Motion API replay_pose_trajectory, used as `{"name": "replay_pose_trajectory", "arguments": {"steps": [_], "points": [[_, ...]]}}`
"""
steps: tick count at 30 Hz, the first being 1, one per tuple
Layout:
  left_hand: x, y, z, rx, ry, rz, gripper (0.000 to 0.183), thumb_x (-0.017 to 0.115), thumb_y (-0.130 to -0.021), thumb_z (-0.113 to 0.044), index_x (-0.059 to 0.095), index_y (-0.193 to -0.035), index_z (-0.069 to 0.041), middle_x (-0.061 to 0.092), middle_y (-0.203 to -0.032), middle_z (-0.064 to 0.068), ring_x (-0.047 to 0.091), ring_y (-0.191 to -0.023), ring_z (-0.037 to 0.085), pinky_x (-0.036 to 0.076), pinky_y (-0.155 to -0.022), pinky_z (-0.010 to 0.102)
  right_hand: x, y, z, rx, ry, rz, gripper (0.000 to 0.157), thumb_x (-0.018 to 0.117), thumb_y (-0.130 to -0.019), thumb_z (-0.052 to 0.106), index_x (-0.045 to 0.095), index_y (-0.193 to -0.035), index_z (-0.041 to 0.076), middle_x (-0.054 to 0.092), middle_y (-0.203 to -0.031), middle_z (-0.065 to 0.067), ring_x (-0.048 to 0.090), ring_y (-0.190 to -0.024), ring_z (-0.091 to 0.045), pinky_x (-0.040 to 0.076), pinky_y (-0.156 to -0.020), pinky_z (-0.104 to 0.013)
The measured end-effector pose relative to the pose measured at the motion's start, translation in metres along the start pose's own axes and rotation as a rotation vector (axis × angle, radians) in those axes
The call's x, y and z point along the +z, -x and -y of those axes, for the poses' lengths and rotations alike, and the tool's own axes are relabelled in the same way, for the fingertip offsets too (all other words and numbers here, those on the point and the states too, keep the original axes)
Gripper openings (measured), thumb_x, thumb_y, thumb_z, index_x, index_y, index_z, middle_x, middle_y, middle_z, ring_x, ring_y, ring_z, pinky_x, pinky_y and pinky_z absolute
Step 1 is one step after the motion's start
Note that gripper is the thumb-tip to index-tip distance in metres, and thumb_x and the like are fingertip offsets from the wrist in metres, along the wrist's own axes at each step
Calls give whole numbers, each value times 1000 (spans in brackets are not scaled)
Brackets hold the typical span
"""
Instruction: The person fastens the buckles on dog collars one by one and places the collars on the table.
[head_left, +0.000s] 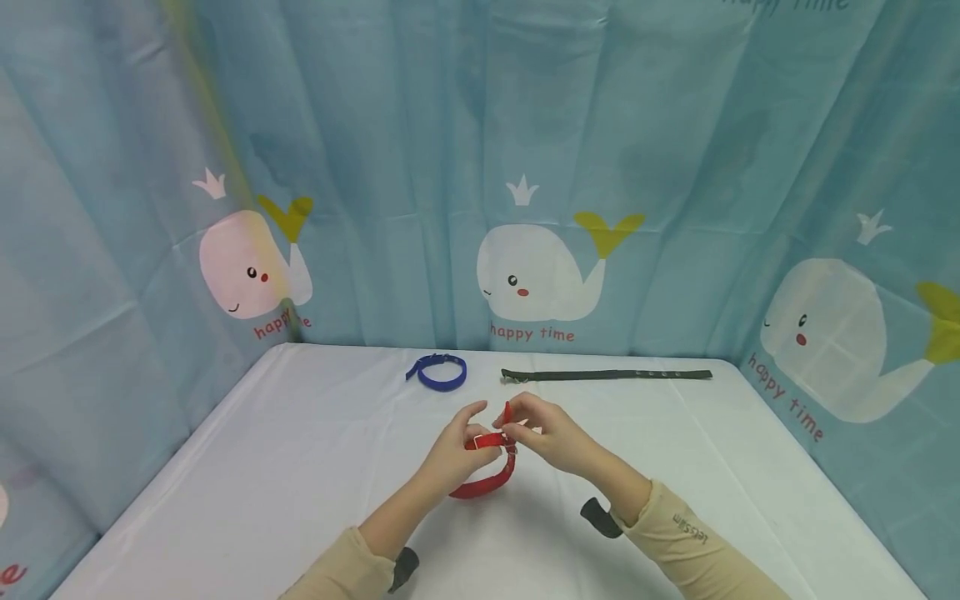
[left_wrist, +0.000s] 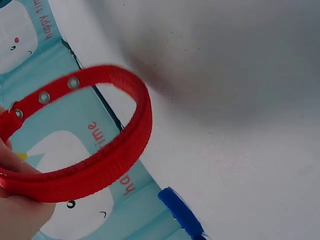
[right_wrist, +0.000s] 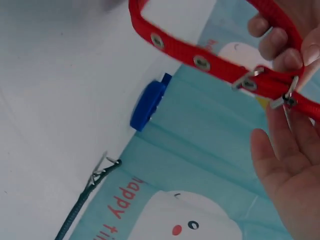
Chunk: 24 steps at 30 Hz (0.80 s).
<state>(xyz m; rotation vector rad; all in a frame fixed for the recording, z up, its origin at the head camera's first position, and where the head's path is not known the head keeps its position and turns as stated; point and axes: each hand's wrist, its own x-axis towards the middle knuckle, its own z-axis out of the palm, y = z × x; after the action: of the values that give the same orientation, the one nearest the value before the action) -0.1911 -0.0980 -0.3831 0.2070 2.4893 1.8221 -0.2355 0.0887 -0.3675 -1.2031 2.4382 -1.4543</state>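
Note:
Between both hands, above the table, hangs a red collar (head_left: 483, 487) bent into a loop. My left hand (head_left: 452, 457) holds it near the metal buckle, thumb below the strap and index finger raised. My right hand (head_left: 557, 437) pinches the strap's upright end with thumb and fingertips. In the right wrist view the metal buckle (right_wrist: 287, 99) and a metal loop (right_wrist: 248, 79) sit around the overlapped strap. Metal eyelets (right_wrist: 201, 62) line the band. The left wrist view has the band's rounded far side, and my left hand (left_wrist: 20, 217) at the left edge.
A coiled blue collar (head_left: 442, 385) lies at the back of the white table (head_left: 262, 467). Right of it, a dark green collar (head_left: 592, 376) lies stretched straight, its buckle at the left end. A blue whale-print curtain (head_left: 405, 167) stands behind and at both sides.

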Motion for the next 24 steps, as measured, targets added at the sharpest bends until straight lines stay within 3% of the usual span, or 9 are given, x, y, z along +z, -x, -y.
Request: {"name": "replay_pose_trajectory", "arguments": {"steps": [4,10,14,18,24], "points": [[-1,0,-1,13,-40,-29,60,71,-87,-16,45,-139,-1,67,-101,8,62,-95,22,52,-88,46,3,3,-4,-47,-18,-100,19,61,-94,3,57,-112,-2,67,-103,-16,67,-94,-29,56,-80,-33],[-1,-2,2,-17,-65,-85,37,74,-86,-18,64,-116,-1,67,-104,10,61,-96,24,54,-84,42,5,4,-3,-152,-2,-286,26,67,-88,-3,66,-114,-7,69,-100,-17,66,-88,-27,56,-73,-29],[0,-3,3,16,-39,-89,30,72,-88,-15,65,-113,0,68,-103,9,63,-95,25,53,-86,43,4,4,-2,-137,13,-351,33,70,-85,-4,64,-117,-5,70,-96,-15,67,-84,-25,55,-71,-26],[-1,-3,4,45,-17,-96,29,71,-89,-15,65,-113,-1,68,-104,9,63,-96,25,53,-87,44,2,5,-2,-140,33,-366,33,71,-83,-5,65,-115,-3,71,-97,-13,67,-85,-25,55,-72,-28],[0,-5,3,58,-28,-112,27,69,-90,-14,65,-113,-2,67,-102,8,60,-94,23,54,-84,40,-2,3,1,-304,175,-291,30,72,-78,-11,71,-108,-5,70,-91,-10,64,-85,-23,56,-72,-28]]}}
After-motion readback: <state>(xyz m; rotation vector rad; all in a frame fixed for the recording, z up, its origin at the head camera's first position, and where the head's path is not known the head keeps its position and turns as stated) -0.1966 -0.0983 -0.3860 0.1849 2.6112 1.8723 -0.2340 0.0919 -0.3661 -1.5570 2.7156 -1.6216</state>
